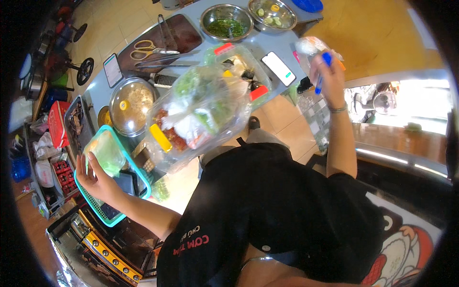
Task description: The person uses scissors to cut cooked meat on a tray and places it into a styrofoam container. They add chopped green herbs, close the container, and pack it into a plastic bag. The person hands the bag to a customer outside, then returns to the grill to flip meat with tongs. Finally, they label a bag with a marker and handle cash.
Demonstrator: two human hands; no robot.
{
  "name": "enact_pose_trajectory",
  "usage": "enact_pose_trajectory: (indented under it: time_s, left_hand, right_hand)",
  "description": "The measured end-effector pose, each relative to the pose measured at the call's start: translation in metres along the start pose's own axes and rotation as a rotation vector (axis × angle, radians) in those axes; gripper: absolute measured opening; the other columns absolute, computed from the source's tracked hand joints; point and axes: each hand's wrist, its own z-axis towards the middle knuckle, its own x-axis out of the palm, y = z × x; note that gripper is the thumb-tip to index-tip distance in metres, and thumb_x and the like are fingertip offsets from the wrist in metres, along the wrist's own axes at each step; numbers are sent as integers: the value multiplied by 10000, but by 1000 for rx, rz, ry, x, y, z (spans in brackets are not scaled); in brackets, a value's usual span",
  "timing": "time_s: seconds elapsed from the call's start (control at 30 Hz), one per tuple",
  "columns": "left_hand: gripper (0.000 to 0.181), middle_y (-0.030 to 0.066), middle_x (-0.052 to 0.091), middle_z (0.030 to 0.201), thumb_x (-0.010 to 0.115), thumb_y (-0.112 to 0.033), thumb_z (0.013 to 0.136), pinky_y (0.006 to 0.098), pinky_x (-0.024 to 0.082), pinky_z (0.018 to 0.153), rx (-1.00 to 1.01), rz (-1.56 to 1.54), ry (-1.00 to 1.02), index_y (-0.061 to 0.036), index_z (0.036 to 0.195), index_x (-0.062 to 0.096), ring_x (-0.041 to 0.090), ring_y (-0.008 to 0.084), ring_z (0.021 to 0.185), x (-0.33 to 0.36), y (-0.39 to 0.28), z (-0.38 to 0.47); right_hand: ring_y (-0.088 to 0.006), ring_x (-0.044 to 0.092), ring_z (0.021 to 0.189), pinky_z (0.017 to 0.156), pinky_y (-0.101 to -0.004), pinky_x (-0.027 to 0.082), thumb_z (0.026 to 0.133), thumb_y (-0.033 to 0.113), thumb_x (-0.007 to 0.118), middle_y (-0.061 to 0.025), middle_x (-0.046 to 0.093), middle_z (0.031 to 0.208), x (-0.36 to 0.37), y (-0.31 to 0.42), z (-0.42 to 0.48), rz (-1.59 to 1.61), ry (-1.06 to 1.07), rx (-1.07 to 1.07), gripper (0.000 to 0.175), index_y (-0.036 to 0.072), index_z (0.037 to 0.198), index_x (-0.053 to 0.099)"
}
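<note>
My right hand [330, 81] is shut on a blue marker pen [318, 87], held upright beside the table's right edge. Just beyond that hand lies a crumpled plastic bag [311, 47]; whether the fingers touch it I cannot tell. At the left my left hand [100, 181] has its fingers apart and nothing in them, above the rim of a turquoise plastic basket [144, 179]. A greenish plastic bag [106, 152] lies in that basket near the fingertips. In front of my body is a clear plastic bag [200, 107] of greens and clear food containers with yellow clips.
On the grey table are a white-screened phone [279, 68], a second phone [113, 70], scissors [150, 50], tongs [166, 32], a grater [164, 80], a glass-lidded bowl [131, 106], a bowl of chopped greens [226, 23] and a clear container with red clips [259, 93].
</note>
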Motion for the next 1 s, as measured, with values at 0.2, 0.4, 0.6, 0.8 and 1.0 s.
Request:
enact_pose_trajectory:
  time_s: [0.2, 0.4, 0.6, 0.8, 1.0]
  left_hand:
    - [288, 176, 607, 1104, 504, -173, 945, 303, 481, 815, 138, -550, 250, 32, 1144, 537, 605, 207, 942, 54, -40, -84]
    - [407, 155, 573, 956, 532, -323, 912, 308, 443, 767, 216, -894, 274, 54, 1066, 524, 533, 222, 884, 138, -123, -198]
    - [410, 82, 608, 826, 714, -328, 778, 247, 444, 639, -73, -557, 809, 11, 973, 591, 562, 145, 722, 222, -162, -291]
    - [372, 54, 629, 924, 719, -145, 782, 319, 466, 725, 87, -244, 1260, -46, 1111, 579, 600, 205, 782, 276, -160, -365]
    - [347, 141, 609, 873, 674, -175, 805, 420, 472, 712, 328, -122, 1377, -40, 1088, 525, 593, 358, 793, 264, -172, -361]
  right_hand:
    - [-308, 611, 811, 691, -376, 480, 839, 204, 609, -148, 569, 1149, -58, -192, -15, -576, 200, -172, 216, 12, 881, 521]
    - [-319, 620, 923, 736, -401, 501, 804, 186, 606, -118, 462, 1379, -85, -247, 2, -545, 475, -260, 181, 29, 844, 526]
    - [-302, 626, 925, 763, -388, 497, 787, 176, 613, -115, 453, 1387, -103, -247, 14, -457, 650, -225, 179, 33, 855, 529]
    - [-322, 623, 822, 747, -380, 472, 790, 174, 628, -161, 580, 1169, -121, -180, 8, -136, 544, -361, 191, 50, 923, 569]
    - [-254, 614, 723, 688, -324, 443, 834, 199, 645, -106, 659, 862, -127, -145, -24, 453, 500, -308, 284, 26, 1057, 608]
